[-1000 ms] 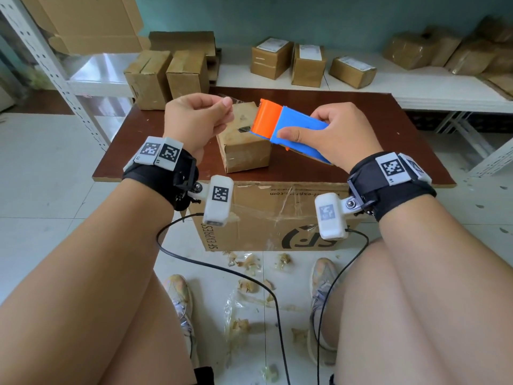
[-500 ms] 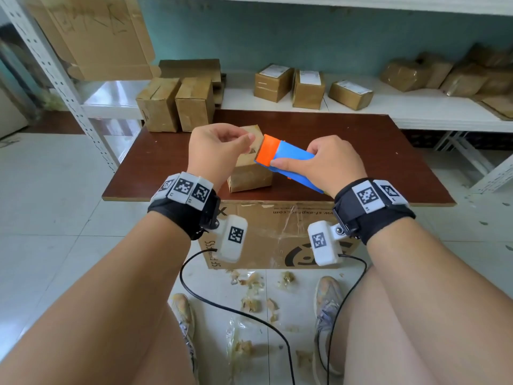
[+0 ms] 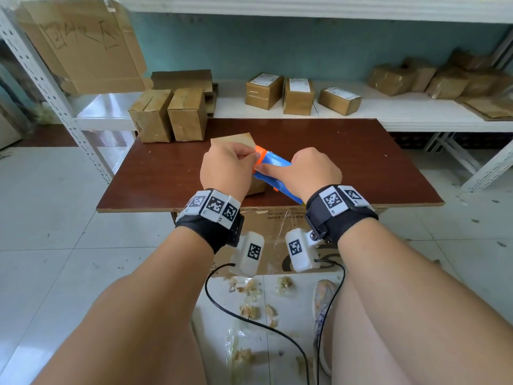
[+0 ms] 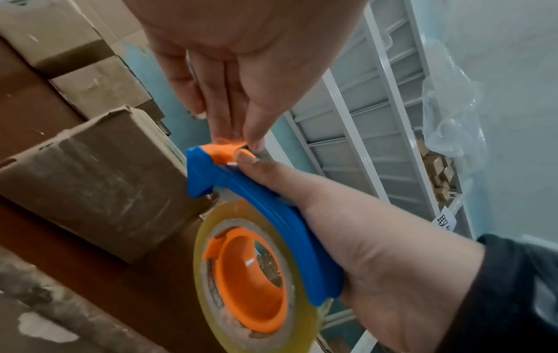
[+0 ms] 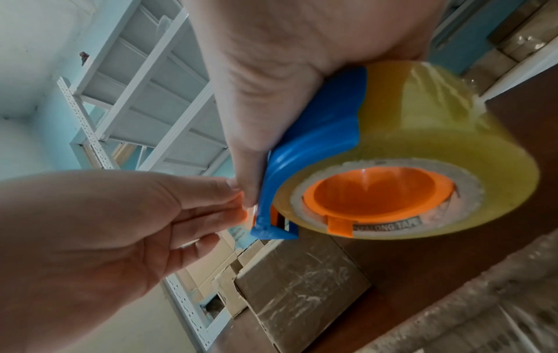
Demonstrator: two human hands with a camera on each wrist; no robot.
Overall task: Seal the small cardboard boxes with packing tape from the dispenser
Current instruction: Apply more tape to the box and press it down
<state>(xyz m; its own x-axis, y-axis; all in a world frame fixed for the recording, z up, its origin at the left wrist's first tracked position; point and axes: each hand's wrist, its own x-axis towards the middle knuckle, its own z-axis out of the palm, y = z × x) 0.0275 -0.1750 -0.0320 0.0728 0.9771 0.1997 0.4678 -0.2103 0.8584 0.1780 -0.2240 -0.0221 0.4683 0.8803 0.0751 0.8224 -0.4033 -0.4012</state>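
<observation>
Blue plastic dispenser [image 3: 273,173] w/ glossy clear tape roll [image 4: 256,270], gripped in right hand [image 3: 311,173] above taped cardboard box [image 4: 99,191] on table [image 3: 155,176]; left hand [image 3: 226,169] fingertips pinch its orange tip.

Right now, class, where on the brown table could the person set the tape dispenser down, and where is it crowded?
Free: the table right of the right hand, up to its right edge, and the front-left strip left of the left hand. Crowded: the back-left corner with two boxes, and the middle, where a small box sits behind the hands.
</observation>
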